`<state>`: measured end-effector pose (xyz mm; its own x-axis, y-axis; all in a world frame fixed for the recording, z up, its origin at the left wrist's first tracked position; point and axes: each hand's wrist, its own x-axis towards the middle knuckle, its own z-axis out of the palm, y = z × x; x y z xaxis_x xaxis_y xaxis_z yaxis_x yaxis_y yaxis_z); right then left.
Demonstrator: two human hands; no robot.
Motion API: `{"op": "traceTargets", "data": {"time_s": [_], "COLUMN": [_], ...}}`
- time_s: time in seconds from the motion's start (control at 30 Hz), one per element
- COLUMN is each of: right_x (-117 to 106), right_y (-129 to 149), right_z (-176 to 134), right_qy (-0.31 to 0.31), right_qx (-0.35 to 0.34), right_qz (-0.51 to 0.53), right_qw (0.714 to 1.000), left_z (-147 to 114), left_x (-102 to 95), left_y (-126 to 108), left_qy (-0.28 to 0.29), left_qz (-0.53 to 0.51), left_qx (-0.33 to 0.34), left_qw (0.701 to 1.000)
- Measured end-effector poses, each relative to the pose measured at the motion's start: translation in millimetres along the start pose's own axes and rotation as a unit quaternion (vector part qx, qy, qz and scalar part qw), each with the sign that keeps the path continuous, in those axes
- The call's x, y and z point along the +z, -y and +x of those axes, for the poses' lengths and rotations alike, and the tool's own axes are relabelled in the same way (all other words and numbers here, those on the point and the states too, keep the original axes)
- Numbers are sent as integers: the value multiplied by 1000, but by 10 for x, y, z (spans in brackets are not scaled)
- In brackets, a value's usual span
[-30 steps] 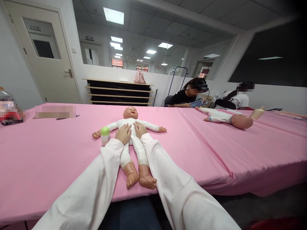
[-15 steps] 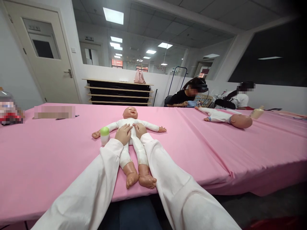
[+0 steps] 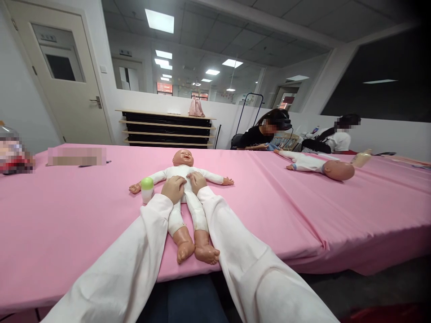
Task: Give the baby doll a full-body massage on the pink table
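Doll on back mid-table on pink cloth, feet toward camera. Left hand and right hand flat on belly, fingers loosely spread, gripping nothing. Green-capped bottle upright just beside left hand.

1. Far left of me, a pale door with a small dark window stands shut in the white wall.
2. A low shelf unit sits against the far partition, under a wide glass pane.
3. Ceiling light panels glow overhead.
4. A dark floor shows near right.
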<state>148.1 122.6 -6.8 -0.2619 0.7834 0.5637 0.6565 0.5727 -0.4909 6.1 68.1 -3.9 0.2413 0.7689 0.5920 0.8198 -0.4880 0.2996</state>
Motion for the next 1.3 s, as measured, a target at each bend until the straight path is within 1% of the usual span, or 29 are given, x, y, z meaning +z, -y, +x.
{"op": "traceTargets", "data": {"time_s": [0.07,0.1,0.2,0.3,0.4,0.5,0.6,0.73,0.8,0.9,0.97,1.1,1.2,1.3], "right_x": [-8,-10,-13,-28,-52,-63,-48,-14,-4,1,6,34,53,52], "right_y": [8,12,27,40,45,49,57,65,59,37,21,5,2,-9], "right_z": [20,30,44,32,9,-4,-13,-36,-44,-31,-7,42,46,19], "right_qy": [4,6,6,1,-7,-9,-4,3,5,10,13,13,4,-9], "right_qx": [7,10,20,31,39,38,30,17,13,9,9,16,28,40], "right_qz": [-6,-8,-14,-19,-23,-25,-24,-19,-17,-16,-15,-16,-19,-24], "right_qw": [1000,1000,1000,999,999,999,999,1000,1000,1000,1000,1000,999,999], "left_z": [9,16,34,32,17,6,1,-4,-5,5,18,45,49,39], "left_x": [29,41,56,33,-6,-33,-40,-23,-4,34,57,80,77,60], "left_y": [16,22,26,13,-1,-6,-4,9,23,49,62,62,54,52], "left_qy": [18,29,53,39,7,-14,-20,-20,-21,-13,5,47,63,54], "left_qz": [-22,-28,-23,-1,16,32,33,-4,-23,-42,-52,-53,-38,-33], "left_qx": [15,9,-44,-94,-105,-93,-62,-5,14,24,23,-4,-67,-125], "left_qw": [999,999,997,995,994,995,997,1000,999,999,998,997,995,990]}}
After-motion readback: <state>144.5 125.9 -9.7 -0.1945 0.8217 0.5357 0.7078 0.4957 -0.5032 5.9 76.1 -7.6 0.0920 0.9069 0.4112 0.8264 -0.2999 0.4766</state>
